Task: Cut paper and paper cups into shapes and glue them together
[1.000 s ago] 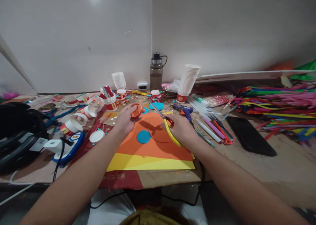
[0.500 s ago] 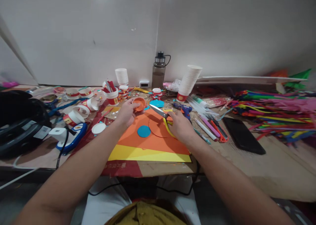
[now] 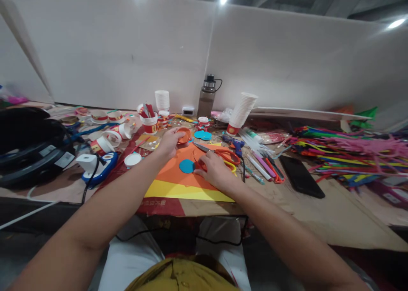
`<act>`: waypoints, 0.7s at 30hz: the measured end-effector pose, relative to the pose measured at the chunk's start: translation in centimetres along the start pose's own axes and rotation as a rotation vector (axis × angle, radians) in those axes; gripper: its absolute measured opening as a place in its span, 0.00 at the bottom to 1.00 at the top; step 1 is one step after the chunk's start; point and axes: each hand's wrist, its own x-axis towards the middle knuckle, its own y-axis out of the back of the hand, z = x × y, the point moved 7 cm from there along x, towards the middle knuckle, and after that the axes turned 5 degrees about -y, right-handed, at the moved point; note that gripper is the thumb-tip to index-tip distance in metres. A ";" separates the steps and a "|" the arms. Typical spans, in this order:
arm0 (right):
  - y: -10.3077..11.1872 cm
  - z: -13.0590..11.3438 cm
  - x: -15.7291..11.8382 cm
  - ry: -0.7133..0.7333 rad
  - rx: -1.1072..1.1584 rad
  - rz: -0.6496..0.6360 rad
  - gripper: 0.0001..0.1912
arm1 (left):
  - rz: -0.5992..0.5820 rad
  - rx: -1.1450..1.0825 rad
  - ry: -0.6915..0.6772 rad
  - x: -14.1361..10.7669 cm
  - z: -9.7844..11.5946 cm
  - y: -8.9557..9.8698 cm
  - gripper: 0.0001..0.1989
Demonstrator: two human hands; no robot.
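Note:
My left hand [image 3: 168, 143] is closed on a shallow, round orange piece with a raised rim [image 3: 188, 134], held above the far left edge of an orange paper sheet [image 3: 170, 172]. My right hand [image 3: 213, 168] rests low over that sheet with its fingers apart. Just left of its fingertips lies a blue paper disc [image 3: 186, 166]. Beyond the right hand are scissors [image 3: 234, 156] with orange and yellow handles, blades pointing left. Yellow paper [image 3: 178, 192] shows under the orange sheet. More blue discs [image 3: 204, 135] lie farther back.
A water bottle [image 3: 206, 98] and stacked paper cups [image 3: 242, 112] stand at the back. Right are a glue gun [image 3: 235, 143], markers [image 3: 262, 166], a black phone [image 3: 301, 176] and colourful pipe cleaners [image 3: 347, 155]. Left are cut cups [image 3: 102, 145], a white charger [image 3: 88, 163] and a black bag-like object [image 3: 32, 155].
My right hand has let go of the scissors and moved left and nearer, towards the blue disc. My left hand keeps the orange piece. The view has tilted upward.

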 end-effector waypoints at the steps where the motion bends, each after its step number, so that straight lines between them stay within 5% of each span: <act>1: -0.4 0.1 0.3 -0.005 0.029 -0.028 0.11 | -0.010 0.006 0.004 0.0 -0.2 0.0 0.10; 5: -0.4 1.4 1.6 -0.082 0.123 -0.082 0.08 | -0.021 0.013 0.013 0.1 -0.8 0.0 0.10; 10: 3.1 0.7 -0.2 -0.088 0.409 -0.178 0.10 | -0.011 0.017 0.020 0.2 -1.0 0.2 0.09; 16: 4.5 -6.6 -6.6 0.431 0.614 -0.887 0.17 | 0.007 -0.030 0.037 0.3 -0.8 0.4 0.09; 18: 4.5 -6.1 -4.7 0.408 0.563 -0.698 0.16 | -0.001 -0.041 0.048 0.3 -0.8 0.3 0.09; 21: 4.2 -2.6 0.3 0.169 0.197 -0.121 0.14 | -0.040 -0.056 0.065 0.1 -0.8 -0.1 0.11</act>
